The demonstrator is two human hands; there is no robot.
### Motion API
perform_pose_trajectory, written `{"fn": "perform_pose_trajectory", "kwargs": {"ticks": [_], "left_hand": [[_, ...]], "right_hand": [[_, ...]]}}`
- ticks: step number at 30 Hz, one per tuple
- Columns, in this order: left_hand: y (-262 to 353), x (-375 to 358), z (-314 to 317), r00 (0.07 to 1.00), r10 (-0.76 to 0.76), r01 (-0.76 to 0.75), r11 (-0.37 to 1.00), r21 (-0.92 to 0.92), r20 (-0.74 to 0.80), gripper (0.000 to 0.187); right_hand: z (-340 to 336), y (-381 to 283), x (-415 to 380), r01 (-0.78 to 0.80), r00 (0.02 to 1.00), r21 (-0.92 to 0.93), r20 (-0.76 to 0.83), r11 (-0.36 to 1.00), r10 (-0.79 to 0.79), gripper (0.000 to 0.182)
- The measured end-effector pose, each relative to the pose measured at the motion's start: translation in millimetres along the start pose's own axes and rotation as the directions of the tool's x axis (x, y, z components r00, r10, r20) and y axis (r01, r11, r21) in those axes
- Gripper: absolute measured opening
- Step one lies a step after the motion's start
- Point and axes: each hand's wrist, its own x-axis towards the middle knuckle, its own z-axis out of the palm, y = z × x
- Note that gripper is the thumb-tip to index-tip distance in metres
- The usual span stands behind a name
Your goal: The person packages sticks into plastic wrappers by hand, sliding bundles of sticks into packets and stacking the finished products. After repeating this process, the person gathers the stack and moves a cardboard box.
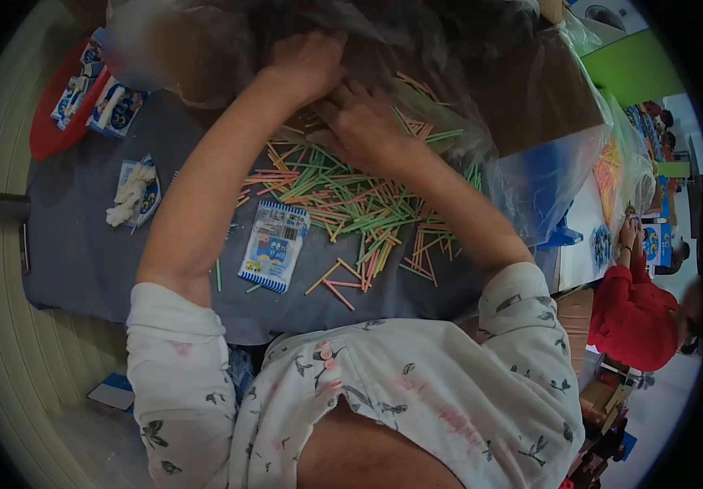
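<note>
Both of my hands are close together at the top of the dark cloth-covered table, by a clear plastic liner (441, 49). My left hand (309, 63) reaches to the liner's edge with its fingers bent; what lies under its fingertips is hidden. My right hand (364, 126) is just below and to the right, over the upper edge of a loose pile of pink, green and yellow sticks (351, 200); its fingertips are partly hidden. Nearer my body lies a blue and white packet (274, 246), flat beside the sticks.
A red tray (48, 134) with several packets stands at the upper left. White crumpled material (131, 196) lies on another packet. A cardboard box (543, 94) with plastic is at the upper right. Further right, a person in red (632, 314) works at another table.
</note>
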Motion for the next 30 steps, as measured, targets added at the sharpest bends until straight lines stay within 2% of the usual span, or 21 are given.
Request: {"fn": "perform_pose_trajectory", "kwargs": {"ticks": [2,4,5,6,7,11,12,13,14,15,17,18,19,20,23,24,26,27,29,30], "left_hand": [[-7.4,12.2,16.8,0.997,-0.063,0.064,0.996,-0.059,0.033,0.026],[-21.1,21.1,32.5,0.985,-0.022,0.014,0.999,0.045,0.171,0.03],[-26.9,21.6,42.8,0.985,-0.024,0.017,0.999,0.04,0.172,0.03],[-31.9,20.8,50.6,0.994,0.017,-0.021,0.999,0.04,0.104,0.029],[-35.2,22.2,57.6,0.998,0.06,-0.061,0.997,0.045,0.035,0.028],[-30.5,21.1,45.2,0.999,0.016,-0.021,0.995,0.097,0.051,0.026],[-31.9,23.0,41.3,0.996,0.018,-0.024,0.997,0.072,0.084,0.024],[-32.5,23.7,38.4,0.993,0.022,-0.028,0.999,0.046,0.118,0.023],[-32.3,23.6,37.3,0.993,0.019,-0.024,0.999,0.043,0.12,0.023],[-31.8,23.6,37.1,0.995,0.021,-0.029,0.996,0.081,0.102,0.022],[-34.9,23.0,40.3,0.996,0.026,-0.037,0.992,0.12,0.087,0.023],[-41.5,23.1,44.9,0.998,0.059,-0.059,0.994,0.092,0.006,0.021],[-48.0,23.7,49.3,0.993,0.09,-0.085,0.994,0.065,-0.076,0.019],[-51.3,24.6,49.0,0.993,0.092,-0.087,0.994,0.063,-0.076,0.019],[-53.3,27.8,40.3,0.997,0.078,-0.078,0.995,0.055,0.0,0.019],[-51.9,24.7,37.3,0.998,0.054,-0.056,0.993,0.106,0.019,0.019],[-52.2,19.3,35.6,0.998,0.043,-0.049,0.986,0.158,0.039,0.019],[-55.3,16.4,36.3,0.999,0.032,-0.036,0.988,0.15,0.025,0.019],[-55.4,8.0,34.1,1.0,0.03,-0.031,0.989,0.145,0.008,0.02],[-52.6,-1.0,30.8,0.995,0.092,-0.089,0.994,0.07,-0.045,0.021]], "right_hand": [[6.5,-5.1,2.6,-0.103,0.993,-0.132,0.038,0.986,0.109,0.03],[-5.3,-13.0,3.1,-0.091,0.992,-0.167,0.073,0.982,0.105,0.028],[-9.4,-15.3,2.1,-0.085,0.989,-0.2,0.105,0.976,0.108,0.025],[-8.6,-14.9,-0.1,-0.087,0.988,-0.2,0.109,0.976,0.11,0.025],[-7.2,-13.7,-2.9,-0.04,0.996,-0.201,0.071,0.979,0.055,0.023],[-4.5,-7.7,-10.6,0.103,0.993,-0.149,-0.036,0.983,-0.109,0.015],[-6.6,-5.1,-9.4,0.109,0.993,-0.147,-0.033,0.983,-0.115,0.015],[-10.5,-1.8,-7.9,0.114,0.987,-0.087,-0.099,0.99,-0.123,0.015],[-15.5,1.7,-7.2,0.119,0.979,-0.025,-0.165,0.993,-0.121,0.015],[-19.1,10.3,-7.2,0.118,0.98,-0.023,-0.161,0.993,-0.12,0.015],[-28.6,32.3,-8.2,0.018,0.963,0.189,-0.267,0.982,0.034,0.02],[-43.7,35.0,-11.0,0.016,0.963,0.19,-0.266,0.982,0.035,0.02],[-63.4,33.9,-15.3,-0.071,0.994,0.25,-0.059,0.966,0.089,0.025],[-74.9,28.9,-20.2,-0.169,0.98,0.289,0.154,0.942,0.129,0.031],[-84.9,8.0,-39.0,-0.252,0.954,0.269,0.232,0.93,0.191,0.037],[-83.3,9.8,-43.6,-0.257,0.952,0.263,0.232,0.93,0.197,0.037],[-77.5,14.4,-56.7,-0.42,0.907,0.249,0.08,0.873,0.414,0.037],[-77.8,15.7,-60.6,-0.429,0.902,0.246,0.075,0.869,0.424,0.037],[-78.9,20.5,-65.6,-0.384,0.914,0.145,-0.08,0.912,0.398,0.032],[-78.4,26.0,-67.9,-0.389,0.911,0.143,-0.086,0.91,0.403,0.032]]}}
